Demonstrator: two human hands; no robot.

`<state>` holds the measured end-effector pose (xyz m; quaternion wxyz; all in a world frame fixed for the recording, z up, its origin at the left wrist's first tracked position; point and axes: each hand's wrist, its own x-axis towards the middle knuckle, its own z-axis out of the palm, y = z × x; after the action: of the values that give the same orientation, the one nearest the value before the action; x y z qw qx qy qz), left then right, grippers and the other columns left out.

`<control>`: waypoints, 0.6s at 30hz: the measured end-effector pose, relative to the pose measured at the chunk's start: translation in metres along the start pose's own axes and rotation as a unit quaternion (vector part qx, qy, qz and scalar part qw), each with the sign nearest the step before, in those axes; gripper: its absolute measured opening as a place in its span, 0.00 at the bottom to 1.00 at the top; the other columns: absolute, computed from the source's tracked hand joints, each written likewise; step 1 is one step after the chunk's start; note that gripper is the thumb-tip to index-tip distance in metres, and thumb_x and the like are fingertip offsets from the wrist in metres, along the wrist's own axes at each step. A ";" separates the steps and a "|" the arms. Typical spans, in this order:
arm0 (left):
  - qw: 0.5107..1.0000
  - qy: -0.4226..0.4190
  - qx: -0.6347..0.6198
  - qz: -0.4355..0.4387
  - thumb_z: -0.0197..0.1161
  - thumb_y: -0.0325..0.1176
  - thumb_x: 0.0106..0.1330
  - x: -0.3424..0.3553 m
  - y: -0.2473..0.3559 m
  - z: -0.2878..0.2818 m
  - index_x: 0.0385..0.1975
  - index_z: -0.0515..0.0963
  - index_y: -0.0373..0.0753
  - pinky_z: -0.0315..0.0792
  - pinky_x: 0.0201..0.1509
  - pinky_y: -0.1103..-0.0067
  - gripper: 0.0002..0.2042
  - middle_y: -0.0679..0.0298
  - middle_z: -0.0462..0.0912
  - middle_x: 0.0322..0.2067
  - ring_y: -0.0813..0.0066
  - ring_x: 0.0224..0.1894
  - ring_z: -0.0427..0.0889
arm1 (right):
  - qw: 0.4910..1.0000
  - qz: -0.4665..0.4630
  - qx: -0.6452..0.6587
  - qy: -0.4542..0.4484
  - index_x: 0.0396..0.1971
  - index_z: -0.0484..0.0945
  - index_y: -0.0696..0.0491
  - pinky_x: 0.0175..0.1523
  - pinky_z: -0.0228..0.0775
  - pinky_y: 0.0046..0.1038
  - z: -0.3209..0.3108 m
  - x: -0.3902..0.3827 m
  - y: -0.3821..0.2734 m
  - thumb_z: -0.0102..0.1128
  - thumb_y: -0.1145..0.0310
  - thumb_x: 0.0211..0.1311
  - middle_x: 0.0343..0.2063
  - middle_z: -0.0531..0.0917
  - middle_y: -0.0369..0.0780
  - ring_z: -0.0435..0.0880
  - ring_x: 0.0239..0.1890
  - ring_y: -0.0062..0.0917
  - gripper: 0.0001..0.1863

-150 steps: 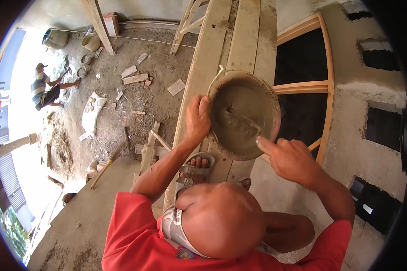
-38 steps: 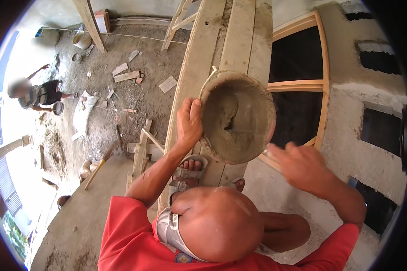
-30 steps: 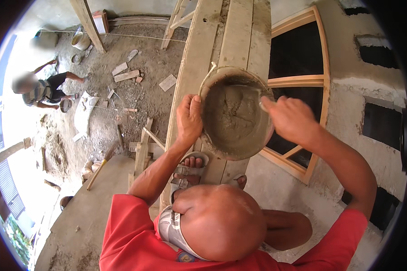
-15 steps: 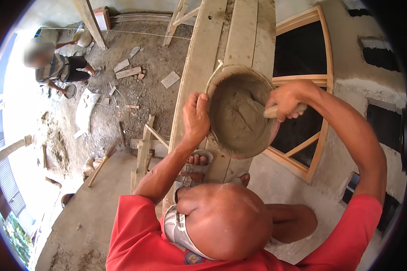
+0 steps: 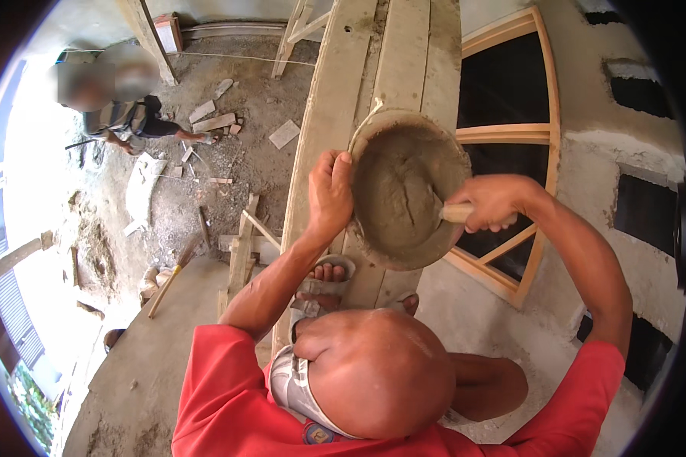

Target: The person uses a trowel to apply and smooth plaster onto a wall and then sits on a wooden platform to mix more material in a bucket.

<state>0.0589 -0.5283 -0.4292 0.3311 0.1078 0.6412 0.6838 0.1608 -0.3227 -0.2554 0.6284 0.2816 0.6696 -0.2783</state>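
Note:
A round bucket [image 5: 370, 245] holds wet grey mortar [image 5: 400, 190] and stands tilted on the plank scaffold in front of me. My left hand [image 5: 331, 190] is closed on the bucket's left rim, with the thumb up. My right hand [image 5: 495, 204] grips the light wooden handle of a trowel [image 5: 457, 212] at the bucket's right side. Most of the trowel's blade is sunk in the mortar, so only a bit of metal by the handle shows. A furrow runs across the mortar's surface.
Long wooden planks [image 5: 343, 84] form the platform under my sandalled feet. To the right is a wooden window frame [image 5: 503, 134] in a plastered wall. Below on the left, a co-worker [image 5: 129, 118] bends over ground strewn with broken tiles [image 5: 284, 134]. A broom [image 5: 168, 282] lies nearby.
My right hand has moved down and slightly right with the trowel, and the furrow in the mortar has changed shape. The left hand keeps its hold. The co-worker has bent lower.

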 end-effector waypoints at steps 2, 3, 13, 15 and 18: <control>1.000 -0.002 0.017 0.009 0.50 0.40 0.75 0.000 -0.001 -0.001 0.32 0.75 0.32 0.61 0.27 0.77 0.16 0.69 0.68 0.19 0.82 0.24 0.64 | 0.999 0.012 -0.047 0.005 0.50 0.79 0.49 0.19 0.70 0.25 -0.007 0.009 -0.004 0.62 0.70 0.48 0.22 0.79 0.36 0.76 0.17 0.19 0.24; 1.000 -0.002 0.014 0.014 0.50 0.40 0.75 0.001 -0.003 -0.002 0.32 0.75 0.32 0.61 0.27 0.77 0.16 0.69 0.68 0.19 0.82 0.24 0.64 | 0.997 0.017 -0.072 0.009 0.49 0.80 0.49 0.19 0.70 0.25 -0.013 0.013 -0.006 0.62 0.69 0.48 0.21 0.79 0.36 0.76 0.17 0.19 0.23; 0.999 0.007 -0.034 -0.034 0.52 0.38 0.74 -0.003 0.001 0.001 0.32 0.75 0.32 0.63 0.27 0.77 0.15 0.68 0.70 0.19 0.82 0.24 0.66 | 0.925 -0.127 0.349 -0.079 0.65 0.64 0.58 0.21 0.67 0.20 0.039 0.029 0.038 0.62 0.77 0.51 0.25 0.78 0.37 0.74 0.18 0.16 0.37; 1.000 0.015 0.001 -0.018 0.52 0.38 0.74 -0.002 -0.002 -0.005 0.31 0.75 0.32 0.63 0.27 0.77 0.15 0.68 0.71 0.19 0.82 0.24 0.66 | 0.886 -0.156 0.432 -0.065 0.68 0.60 0.57 0.20 0.67 0.20 0.068 0.050 0.033 0.61 0.77 0.54 0.25 0.78 0.38 0.74 0.17 0.17 0.38; 0.999 0.021 0.026 -0.001 0.52 0.39 0.74 0.000 0.003 -0.006 0.31 0.75 0.32 0.63 0.27 0.77 0.15 0.68 0.71 0.19 0.82 0.24 0.66 | 0.810 -0.175 0.559 -0.037 0.69 0.56 0.58 0.19 0.68 0.22 0.105 0.045 0.025 0.59 0.77 0.57 0.24 0.77 0.39 0.74 0.16 0.18 0.38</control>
<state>0.0544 -0.5329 -0.4272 0.3157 0.1009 0.6656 0.6687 0.2485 -0.3800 -0.3063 0.3279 0.4516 0.4127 -0.7199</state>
